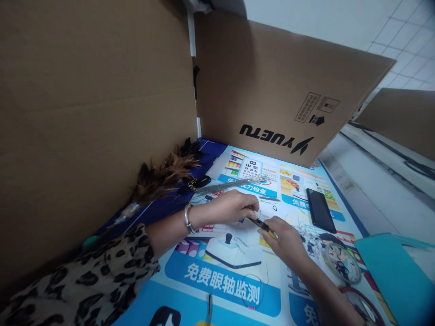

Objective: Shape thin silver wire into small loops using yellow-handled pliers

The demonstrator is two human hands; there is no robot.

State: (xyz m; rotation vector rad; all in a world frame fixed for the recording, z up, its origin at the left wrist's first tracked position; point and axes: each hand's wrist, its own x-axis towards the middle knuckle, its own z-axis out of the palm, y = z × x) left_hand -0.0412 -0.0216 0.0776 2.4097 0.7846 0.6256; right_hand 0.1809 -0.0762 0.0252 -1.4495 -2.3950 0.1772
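My right hand [283,237] is closed around small pliers [260,223] with dark jaws and yellow handles. The jaws point left, toward the fingertips of my left hand [238,206]. Those fingers pinch a thin wire, of which a short curved piece shows by the jaws; its rest is hidden. Just beyond my hands lies a bundle of straight silvery wires [238,183]. A small bent wire loop [275,208] rests right of the left hand. Nearer me, a wire ring [253,290] lies on the printed table cover [220,280].
Cardboard panels [278,86] stand at the back and left. A brown feather duster [166,170] leans along the left panel, near a black key fob [202,181]. On the right are a black phone [321,210], a round clear container [341,262] and a teal case [390,276].
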